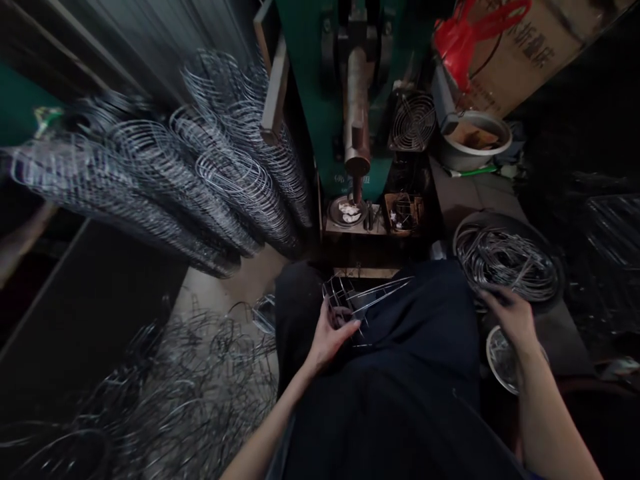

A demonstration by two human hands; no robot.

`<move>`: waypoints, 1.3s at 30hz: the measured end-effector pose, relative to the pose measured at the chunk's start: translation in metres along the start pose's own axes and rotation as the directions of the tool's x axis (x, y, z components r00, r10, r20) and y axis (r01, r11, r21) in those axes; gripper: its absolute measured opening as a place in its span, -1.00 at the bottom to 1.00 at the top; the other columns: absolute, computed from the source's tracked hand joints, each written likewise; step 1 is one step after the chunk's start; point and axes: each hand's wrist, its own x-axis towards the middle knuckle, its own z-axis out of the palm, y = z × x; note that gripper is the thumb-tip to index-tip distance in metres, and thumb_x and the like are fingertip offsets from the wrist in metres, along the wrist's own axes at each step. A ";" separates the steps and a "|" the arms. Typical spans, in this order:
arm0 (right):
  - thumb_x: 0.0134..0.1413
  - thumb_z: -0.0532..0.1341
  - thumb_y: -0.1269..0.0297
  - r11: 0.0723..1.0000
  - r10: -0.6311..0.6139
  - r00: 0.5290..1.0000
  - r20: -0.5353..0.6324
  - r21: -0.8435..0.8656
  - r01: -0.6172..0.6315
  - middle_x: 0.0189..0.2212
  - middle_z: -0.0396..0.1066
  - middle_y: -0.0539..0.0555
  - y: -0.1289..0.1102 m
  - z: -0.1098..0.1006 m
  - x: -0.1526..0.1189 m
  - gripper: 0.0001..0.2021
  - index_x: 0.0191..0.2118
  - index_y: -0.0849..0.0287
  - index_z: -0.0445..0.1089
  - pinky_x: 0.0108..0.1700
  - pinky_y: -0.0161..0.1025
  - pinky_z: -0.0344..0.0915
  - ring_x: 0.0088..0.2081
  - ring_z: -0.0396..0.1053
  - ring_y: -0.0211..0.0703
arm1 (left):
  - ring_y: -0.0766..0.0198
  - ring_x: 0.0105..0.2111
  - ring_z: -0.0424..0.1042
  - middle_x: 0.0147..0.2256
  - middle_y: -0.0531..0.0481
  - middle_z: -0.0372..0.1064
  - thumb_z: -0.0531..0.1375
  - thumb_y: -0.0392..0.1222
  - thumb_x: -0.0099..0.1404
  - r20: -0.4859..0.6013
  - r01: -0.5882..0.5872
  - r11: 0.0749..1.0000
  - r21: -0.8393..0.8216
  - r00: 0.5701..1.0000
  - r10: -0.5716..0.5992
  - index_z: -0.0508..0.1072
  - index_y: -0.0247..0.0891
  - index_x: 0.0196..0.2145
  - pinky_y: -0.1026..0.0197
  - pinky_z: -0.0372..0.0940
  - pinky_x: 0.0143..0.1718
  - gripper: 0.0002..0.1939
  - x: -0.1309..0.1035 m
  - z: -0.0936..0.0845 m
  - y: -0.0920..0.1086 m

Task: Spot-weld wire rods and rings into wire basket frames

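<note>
My left hand (pixel 333 333) is closed round a small wire frame (pixel 343 297) that rests over my dark-clothed lap. Thin straight wires stick out of the frame to the right. My right hand (pixel 510 317) is at the lower left edge of a round tray of curved wire pieces (pixel 507 260), its fingers blurred and dark, and whatever they may hold is too unclear to name. Just below that hand sits a white-rimmed bowl (pixel 503 360) with small contents, partly covered by my right forearm.
Ahead stands a green machine with a metal ram (pixel 357 113) above a small round plate (pixel 347 212). Stacks of wire rings (pixel 240 187) lean at the left. Loose wires (pixel 200 393) litter the floor. A metal basin (pixel 475 150) and a cardboard box (pixel 535 53) are at the upper right.
</note>
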 end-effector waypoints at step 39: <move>0.23 0.16 0.51 0.422 -0.905 0.412 0.103 0.114 0.899 -0.22 0.55 0.07 -0.235 0.159 0.090 -0.69 0.00 0.08 0.50 -0.09 -0.09 0.41 -0.13 0.37 -0.03 | 0.45 -0.52 0.33 -0.12 -0.03 0.28 0.42 -0.13 0.02 -0.183 -0.468 0.846 0.256 0.836 0.518 -0.04 -0.09 0.37 0.35 0.31 -0.56 0.07 0.095 -0.001 0.094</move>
